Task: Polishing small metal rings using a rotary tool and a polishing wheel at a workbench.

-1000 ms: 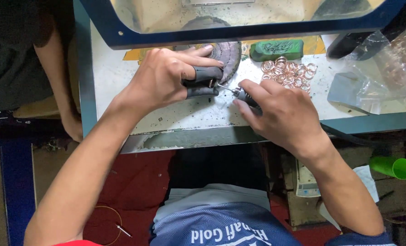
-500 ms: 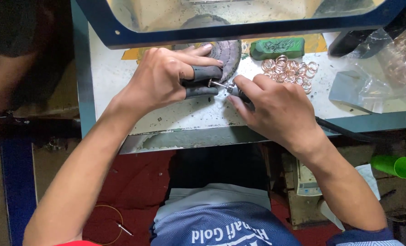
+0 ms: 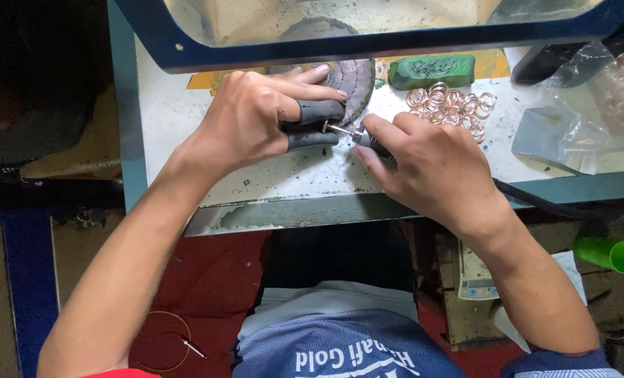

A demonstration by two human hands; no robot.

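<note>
Fingers (image 3: 312, 112) hide ring (image 3: 325, 127); rotary tool (image 3: 368, 142) mostly covered.

Both hands (image 3: 256, 122) (image 3: 431, 168) work a ring (image 3: 325, 127) with a rotary tool (image 3: 364, 138)

Small ring (image 3: 325, 126) pinched in left hand (image 3: 256, 122): too small to tell shape or finish, mostly covered by the dark finger sleeves (image 3: 312, 112). Rotary tool (image 3: 368, 142) body hidden inside right hand (image 3: 431, 168); only the thin bit and collar show, its tip too fine to make out. Cable (image 3: 536, 203) runs off the table (image 3: 186, 105) edge into dark. Grey buffing pad (image 3: 357, 77) half covered by the blue frame (image 3: 396, 38). Clear plastic bags (image 3: 592, 105) cut by right edge, contents blurred. Black object (image 3: 543, 63) top right partly hidden. Green cup (image 3: 609, 253) and scale-like device (image 3: 474, 269) below the table partly blocked by the right forearm.
</note>
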